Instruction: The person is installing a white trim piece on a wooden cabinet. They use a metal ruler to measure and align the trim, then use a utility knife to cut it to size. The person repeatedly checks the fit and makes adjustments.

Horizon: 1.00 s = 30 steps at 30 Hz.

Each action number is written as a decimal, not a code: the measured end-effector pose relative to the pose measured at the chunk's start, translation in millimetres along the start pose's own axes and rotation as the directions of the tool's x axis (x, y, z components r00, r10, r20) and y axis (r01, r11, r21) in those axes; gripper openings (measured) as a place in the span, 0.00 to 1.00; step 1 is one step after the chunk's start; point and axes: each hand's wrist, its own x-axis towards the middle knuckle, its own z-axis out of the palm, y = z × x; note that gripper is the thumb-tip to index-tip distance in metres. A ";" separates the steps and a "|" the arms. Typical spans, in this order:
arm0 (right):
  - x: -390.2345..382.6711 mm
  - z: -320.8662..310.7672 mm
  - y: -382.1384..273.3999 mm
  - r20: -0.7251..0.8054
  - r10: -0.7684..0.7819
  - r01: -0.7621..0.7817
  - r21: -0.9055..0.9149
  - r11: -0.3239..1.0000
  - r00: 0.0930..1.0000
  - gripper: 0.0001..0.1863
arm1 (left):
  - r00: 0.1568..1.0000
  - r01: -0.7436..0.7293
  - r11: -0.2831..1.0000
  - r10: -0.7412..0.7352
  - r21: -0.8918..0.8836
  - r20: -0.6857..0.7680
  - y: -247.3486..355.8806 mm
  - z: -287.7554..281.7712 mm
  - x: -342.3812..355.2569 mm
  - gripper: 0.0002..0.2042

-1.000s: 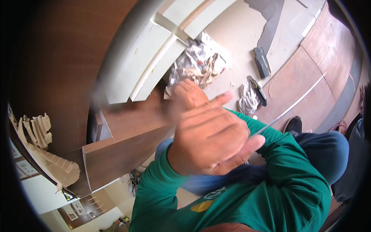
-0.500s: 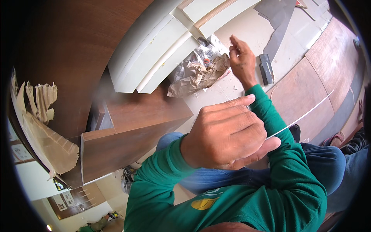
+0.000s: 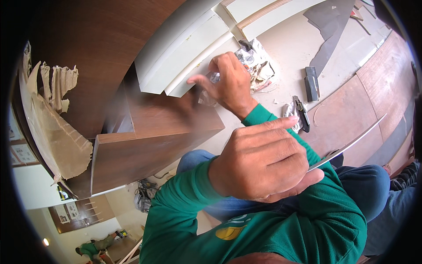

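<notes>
My left hand (image 3: pixel 263 165) is closed in front of my chest, thumb pressed against the curled fingers. A thin white strip (image 3: pixel 351 144) sticks out of it to the right, curving slightly upward. My right hand (image 3: pixel 231 81) is stretched out ahead, thumb and fingers apart, and nothing shows in it. It hovers beside the pale drawer-like fronts (image 3: pixel 184 55) and above a brown wood-grain panel (image 3: pixel 167 116). Just behind it lies crumpled printed paper (image 3: pixel 259 57), partly covered by the hand. A utility knife (image 3: pixel 302 115) rests on the floor to the right of my right wrist.
A dark grey block-like object (image 3: pixel 311 83) lies beyond the knife. Brown boards (image 3: pixel 351 110) cover the floor at right, with a torn grey sheet (image 3: pixel 332 31) farther off. Torn brown paper (image 3: pixel 61 141) hangs at left. Another person (image 3: pixel 92 248) is in the background, lower left.
My right hand has swung left toward the drawer-like fronts, and its thumb has spread. The utility knife has come into sight. The white strip has turned, showing a broader face.
</notes>
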 end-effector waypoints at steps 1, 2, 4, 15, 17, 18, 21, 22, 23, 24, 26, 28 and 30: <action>4.0 0.7 0.9 0.008 -0.016 0.016 -0.038 0.999 1.000 0.29 | 1.000 0.003 1.000 -0.003 0.003 0.009 -0.1 -2.0 -2.8 0.13; 6.2 1.0 0.9 0.018 -0.010 0.011 -0.039 0.999 1.000 0.29 | 1.000 0.006 1.000 -0.006 0.006 0.018 -0.3 -3.5 -4.6 0.13; 9.7 -0.9 1.9 0.040 -0.001 0.003 -0.049 0.999 0.999 0.30 | 1.000 0.012 1.000 -0.012 -0.002 0.012 -0.4 -4.6 -4.0 0.13; 14.1 -3.8 -4.3 0.108 0.228 -0.239 0.106 0.965 0.968 0.25 | 0.998 0.025 1.000 -0.025 -0.008 -0.050 4.7 -9.2 -7.9 0.14; 13.7 -4.6 -3.3 0.103 0.238 -0.247 0.082 0.966 0.966 0.24 | 0.998 0.033 0.999 -0.033 -0.009 -0.051 7.6 -12.0 -8.5 0.14; 14.7 -5.5 -1.9 0.096 0.244 -0.251 0.070 0.965 0.965 0.24 | 0.998 0.023 1.000 -0.024 -0.008 -0.057 8.5 -12.5 -8.2 0.14; 7.8 -6.6 3.8 0.055 0.238 -0.243 0.095 0.965 0.970 0.18 | 0.998 0.004 1.000 -0.004 -0.011 -0.067 10.1 -12.1 -7.0 0.14; 4.0 -3.8 2.5 0.009 0.247 -0.245 0.153 0.957 0.969 0.17 | 0.998 0.004 1.000 -0.005 -0.014 -0.066 9.7 -10.6 -6.7 0.13; -0.1 -1.9 1.3 -0.037 0.257 -0.244 0.210 0.947 0.966 0.15 | 0.998 0.003 1.000 -0.004 -0.019 -0.064 9.0 -9.1 -6.0 0.13; -5.3 -2.0 -2.7 -0.032 0.214 -0.206 0.163 0.965 0.976 0.13 | 0.998 0.003 1.000 -0.004 -0.019 -0.063 8.4 -7.2 -6.3 0.13; -13.3 -1.5 -8.6 -0.042 0.163 -0.158 0.111 0.981 0.986 0.13 | 0.998 0.001 1.000 -0.003 -0.020 -0.060 7.0 -3.8 -5.9 0.13; -14.0 1.8 -17.1 -0.070 0.164 -0.156 0.108 0.982 0.984 0.13 | 0.998 0.006 1.000 -0.007 -0.014 -0.058 6.8 -2.5 -4.7 0.13; -13.3 8.0 -24.4 -0.108 0.164 -0.152 0.113 0.982 0.981 0.13 | 0.998 0.013 1.000 -0.013 -0.012 -0.058 6.9 -2.8 -4.3 0.12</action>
